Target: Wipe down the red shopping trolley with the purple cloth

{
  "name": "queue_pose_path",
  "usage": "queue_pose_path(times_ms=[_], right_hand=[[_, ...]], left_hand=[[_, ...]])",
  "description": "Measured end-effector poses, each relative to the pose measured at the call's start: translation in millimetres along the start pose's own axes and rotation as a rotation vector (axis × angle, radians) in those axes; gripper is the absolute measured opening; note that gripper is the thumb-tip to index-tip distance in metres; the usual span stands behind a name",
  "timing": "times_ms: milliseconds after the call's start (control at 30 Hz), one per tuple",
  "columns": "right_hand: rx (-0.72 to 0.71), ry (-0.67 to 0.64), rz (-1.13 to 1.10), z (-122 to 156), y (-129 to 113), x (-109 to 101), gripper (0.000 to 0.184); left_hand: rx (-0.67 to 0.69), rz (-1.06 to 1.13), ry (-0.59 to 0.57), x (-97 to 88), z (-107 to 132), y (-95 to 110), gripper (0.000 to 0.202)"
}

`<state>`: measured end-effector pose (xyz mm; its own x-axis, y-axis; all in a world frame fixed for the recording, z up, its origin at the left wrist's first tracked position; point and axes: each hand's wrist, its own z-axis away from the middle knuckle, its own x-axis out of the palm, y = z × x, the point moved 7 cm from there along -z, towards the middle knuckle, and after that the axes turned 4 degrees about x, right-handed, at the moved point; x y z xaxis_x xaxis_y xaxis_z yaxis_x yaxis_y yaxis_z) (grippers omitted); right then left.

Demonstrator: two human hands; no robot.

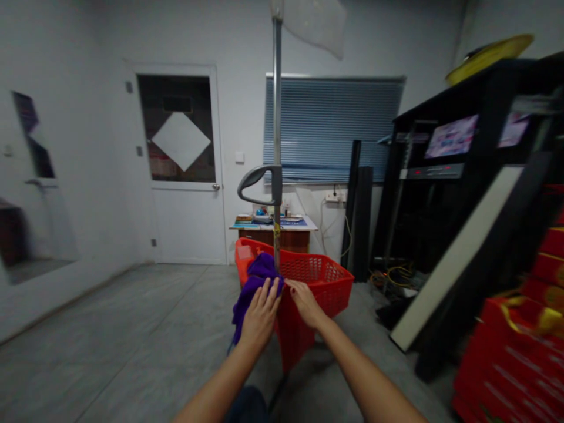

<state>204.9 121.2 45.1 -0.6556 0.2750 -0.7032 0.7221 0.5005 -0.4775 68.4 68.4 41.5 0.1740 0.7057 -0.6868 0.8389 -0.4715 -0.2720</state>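
Note:
My left hand (259, 314) presses its spread fingers against a purple cloth (252, 288), which drapes over the near left side of a red plastic mesh basket (319, 282). My right hand (306, 302) rests at the basket's rim, its fingertips close to a vertical metal pole (277, 117). The pole rises from inside the basket and carries a grey plastic handle (259, 185). A white flat pad (315, 23) sits at its top. The pole's lower end is hidden by the basket and cloth.
Grey floor spreads around the basket. Behind it stand a desk with small items (273, 226), a white door (183, 164) and a window blind (332, 129). On the right are tangled cables (392, 276), a black rack with screens (458, 141) and stacked red boxes (515, 352).

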Motion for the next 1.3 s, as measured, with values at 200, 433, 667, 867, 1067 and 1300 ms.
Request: queue_pose_path(times_ms=[200,433,667,867,1067,1300], right_hand=[[0.186,-0.033,0.043,-13,14,22,0.066],[0.248,-0.099,0.051,-7,-9,39,0.060],[0.225,-0.193,0.102,7,0,30,0.057],[0.234,-0.198,0.161,21,16,20,0.056],[0.210,-0.189,0.184,33,3,28,0.058],[0.271,-0.176,0.380,65,29,11,0.061]], left_hand=[[0.094,-0.028,-0.009,0.6,8,-33,0.050],[-0.047,-0.056,0.099,39.8,24,-30,0.050],[0.001,0.005,0.007,35.6,14,-1,0.054],[-0.196,-0.041,-0.021,-7.8,-16,-32,0.049],[-0.053,0.000,-0.158,19.4,-21,0,0.045],[-0.207,-0.104,-0.058,-12.3,-4,-48,0.042]])
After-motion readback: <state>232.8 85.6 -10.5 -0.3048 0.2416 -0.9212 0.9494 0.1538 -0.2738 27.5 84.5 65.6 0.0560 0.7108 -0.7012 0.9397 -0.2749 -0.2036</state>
